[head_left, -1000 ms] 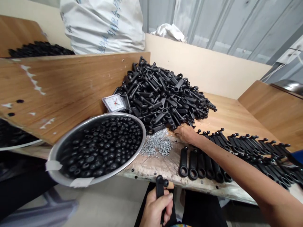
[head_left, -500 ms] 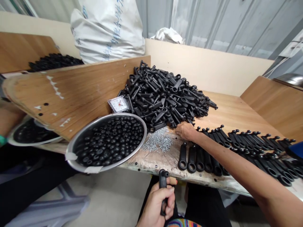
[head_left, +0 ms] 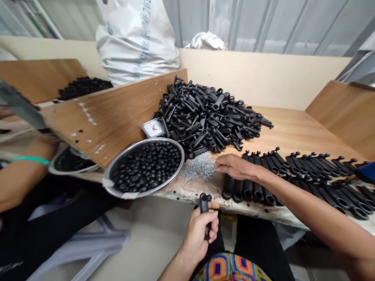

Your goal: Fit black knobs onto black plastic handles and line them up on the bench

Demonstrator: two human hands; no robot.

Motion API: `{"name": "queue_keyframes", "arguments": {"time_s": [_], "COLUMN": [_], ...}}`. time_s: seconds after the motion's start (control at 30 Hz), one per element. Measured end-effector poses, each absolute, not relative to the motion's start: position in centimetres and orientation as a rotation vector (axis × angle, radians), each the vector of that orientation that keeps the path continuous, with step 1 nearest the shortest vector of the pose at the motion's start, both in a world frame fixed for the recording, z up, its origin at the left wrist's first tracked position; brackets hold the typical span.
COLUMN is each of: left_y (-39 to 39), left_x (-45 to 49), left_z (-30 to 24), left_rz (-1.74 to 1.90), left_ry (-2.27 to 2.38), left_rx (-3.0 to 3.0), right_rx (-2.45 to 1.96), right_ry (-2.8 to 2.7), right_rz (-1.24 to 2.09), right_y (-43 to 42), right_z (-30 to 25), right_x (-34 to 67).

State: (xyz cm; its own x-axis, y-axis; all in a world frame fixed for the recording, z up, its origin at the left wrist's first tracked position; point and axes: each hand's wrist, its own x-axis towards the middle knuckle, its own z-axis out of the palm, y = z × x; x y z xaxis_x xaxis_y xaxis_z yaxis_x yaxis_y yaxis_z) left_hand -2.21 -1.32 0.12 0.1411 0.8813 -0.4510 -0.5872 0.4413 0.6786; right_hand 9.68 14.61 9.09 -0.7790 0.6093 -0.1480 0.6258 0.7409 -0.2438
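My left hand (head_left: 202, 230) is closed around a black crank handle (head_left: 204, 205), held upright in front of the table edge, its small side stub near the top. Its lower end is partly hidden by my fingers. Over the table, my right hand (head_left: 236, 167) has its fingers pressed together at the right edge of a heap of small silver pins (head_left: 199, 167). Whatever may be between those fingertips is hidden. Just beneath my right wrist lie finished-looking rows of black crank handles (head_left: 247, 191), their ring ends toward me.
A metal bowl (head_left: 107, 171) of black knobs stands left of the pins. Behind are a large pile of black handles (head_left: 202, 113) and a small clock (head_left: 152, 128). A wooden divider (head_left: 123, 113) separates a co-worker's arm (head_left: 26, 168) and second bowl (head_left: 54, 168).
The view has shifted, bringing more of the co-worker's arm in. My right hand has moved slightly toward me, beside the pins. My left hand still holds the crank handle.
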Motion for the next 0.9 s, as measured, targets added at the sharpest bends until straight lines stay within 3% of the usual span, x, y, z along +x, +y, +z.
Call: {"name": "queue_keyframes", "arguments": {"time_s": [0.13,0.63,0.9], "left_y": [-1.4,-2.9,-3.1], "left_x": [-1.7,-0.2,0.3], "left_z": [0.4,1.2,1.8], "left_rz": [1.128,1.167,1.041], "left_ry": [1.029,1.001,0.739], "left_rx": [0.436,0.444,0.284], "right_rx": [0.712,0.823,0.85], "right_ry": [2.96,2.868,2.994], "right_rz": [-0.709,-0.47,-0.581], "right_y": [9.8,6.3,6.7], "right_z": [11.0,12.0,11.7], "right_x": [10.3,11.0,11.2]}}
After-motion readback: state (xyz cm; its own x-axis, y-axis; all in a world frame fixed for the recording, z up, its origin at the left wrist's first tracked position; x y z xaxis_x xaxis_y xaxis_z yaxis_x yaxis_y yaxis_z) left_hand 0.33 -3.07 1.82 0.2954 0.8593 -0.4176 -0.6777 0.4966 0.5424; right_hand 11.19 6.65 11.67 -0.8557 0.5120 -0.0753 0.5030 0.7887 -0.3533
